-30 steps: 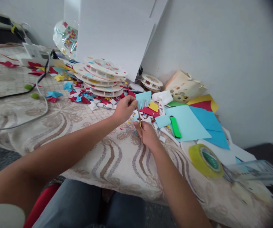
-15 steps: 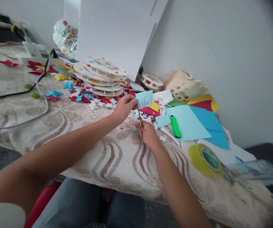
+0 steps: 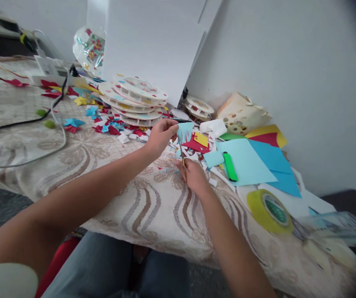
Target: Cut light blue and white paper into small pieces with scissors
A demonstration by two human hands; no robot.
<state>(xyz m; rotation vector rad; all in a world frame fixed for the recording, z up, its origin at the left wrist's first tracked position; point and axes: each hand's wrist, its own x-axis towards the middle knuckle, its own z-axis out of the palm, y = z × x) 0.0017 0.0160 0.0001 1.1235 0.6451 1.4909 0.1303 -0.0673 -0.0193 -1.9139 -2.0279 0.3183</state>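
Observation:
My left hand (image 3: 163, 136) pinches a small piece of light blue paper (image 3: 185, 130), its lower edge cut into a fringe of thin strips. Just below, my right hand (image 3: 193, 174) is closed around the handles of a pair of scissors (image 3: 182, 156). The blades point up at the paper's left part, close to my left fingers; whether they touch a strip I cannot tell. Beneath both hands lie thin blue cuttings (image 3: 168, 170) on the patterned cloth (image 3: 103, 190). A red paper piece (image 3: 193, 145) with a yellow one (image 3: 201, 139) rests behind the scissors.
Decorated white rings (image 3: 134, 103) are stacked behind my left hand, with paper stars (image 3: 74, 122) and cables (image 3: 63, 140) to the left. On the right lie a green box cutter (image 3: 230, 166), light blue sheets (image 3: 249, 159), darker blue paper (image 3: 272, 163) and a yellow tape roll (image 3: 269, 211).
The paper in my left hand has turned, so less of its width shows, and my left hand has shifted slightly. My right hand stays nearly in place with the scissors.

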